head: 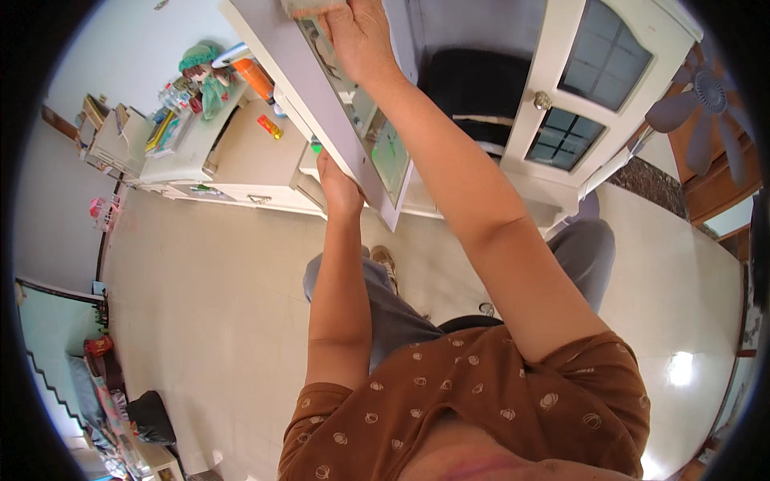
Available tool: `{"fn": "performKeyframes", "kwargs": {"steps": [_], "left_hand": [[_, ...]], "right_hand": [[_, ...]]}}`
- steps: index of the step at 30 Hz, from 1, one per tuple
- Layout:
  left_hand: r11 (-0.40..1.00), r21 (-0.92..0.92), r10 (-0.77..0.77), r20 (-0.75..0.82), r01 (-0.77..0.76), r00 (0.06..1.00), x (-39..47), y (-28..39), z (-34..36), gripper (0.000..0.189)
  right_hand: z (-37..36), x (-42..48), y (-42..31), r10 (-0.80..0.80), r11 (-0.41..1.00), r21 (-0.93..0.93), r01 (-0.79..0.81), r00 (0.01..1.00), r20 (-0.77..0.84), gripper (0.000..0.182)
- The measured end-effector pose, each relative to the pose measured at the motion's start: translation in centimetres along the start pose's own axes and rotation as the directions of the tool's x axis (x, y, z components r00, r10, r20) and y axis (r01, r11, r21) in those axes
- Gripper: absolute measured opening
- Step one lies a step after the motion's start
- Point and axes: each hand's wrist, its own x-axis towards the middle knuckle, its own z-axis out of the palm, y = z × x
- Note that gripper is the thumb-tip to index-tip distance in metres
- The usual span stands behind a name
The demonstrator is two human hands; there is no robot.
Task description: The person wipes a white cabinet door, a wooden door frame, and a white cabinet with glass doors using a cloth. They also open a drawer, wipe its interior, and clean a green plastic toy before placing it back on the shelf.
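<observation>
An open white cabinet door (pixel 355 132) with a mirror panel (pixel 385 150) stands before me, angled across the view. My right hand (pixel 364 45) reaches up along the mirrored side and grips a beige cloth or sponge (pixel 313 7), partly cut off by the top of the picture. Whether it touches the door there, I cannot tell. Low on the door's other side, my left hand (pixel 341 187) is against the edge. Its fingers are largely hidden behind the panel, so their grip is unclear.
Left of the door, a white dresser (pixel 252 147) bears a doll in green (pixel 207 81), an orange container (pixel 254 78), a small red-and-yellow item (pixel 271 127) and books (pixel 170 133). A paned white door (pixel 547 102) hangs open at right, near a fan (pixel 710 93).
</observation>
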Motion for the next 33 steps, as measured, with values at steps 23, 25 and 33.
{"fn": "performKeyframes", "kwargs": {"steps": [23,25,33], "left_hand": [[0.991,0.129,0.031,0.05,-0.038,0.998,1.2,-1.4,-2.5,0.043],[0.988,0.144,0.03,0.117,-0.047,0.993,1.6,-1.5,-3.2,0.044],[0.999,0.035,0.015,0.11,-0.018,0.994,2.1,-1.7,-3.5,0.044]], "right_hand": [[-4.6,-33.2,-12.7,0.757,0.574,0.173,-0.8,0.6,0.259,0.02],[-4.2,-27.9,-12.1,0.467,0.884,0.03,-0.467,0.884,0.008,0.031],[-2.5,-20.0,-0.7,0.591,0.797,0.161,-0.582,0.807,-0.009,0.026]]}}
